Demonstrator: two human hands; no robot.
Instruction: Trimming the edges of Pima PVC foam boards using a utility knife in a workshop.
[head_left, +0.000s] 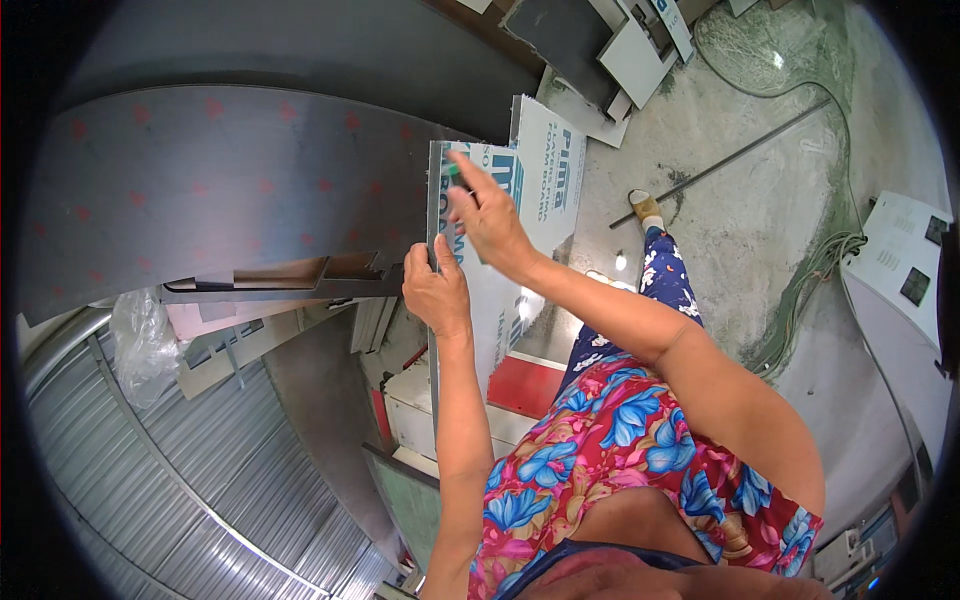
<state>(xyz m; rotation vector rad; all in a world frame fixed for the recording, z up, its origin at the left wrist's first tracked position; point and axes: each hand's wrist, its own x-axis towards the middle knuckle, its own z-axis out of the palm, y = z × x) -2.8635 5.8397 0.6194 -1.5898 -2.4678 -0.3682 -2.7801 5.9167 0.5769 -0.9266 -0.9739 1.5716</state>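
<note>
A white foam board (492, 310) with blue print and a dark narrow edge stands upright in front of me. My left hand (437, 288) is closed around that edge, thumb on the printed face. Higher up, near the board's top corner, is my right hand (490, 222), its index finger reaching along the face and its other fingers curled. A small green piece shows by its fingertips; what kind of thing it is I cannot make out. Another printed white part (550, 180) with a stepped top edge shows just behind; whether it is the same board I cannot tell.
Large dark grey sheets (210, 190) with red marks lean on the left. Board offcuts (640, 60) lie at the far side. A long dark bar (730, 160) and a coiled cable (815, 280) lie on the concrete floor. A red panel (525, 385) is close by my legs.
</note>
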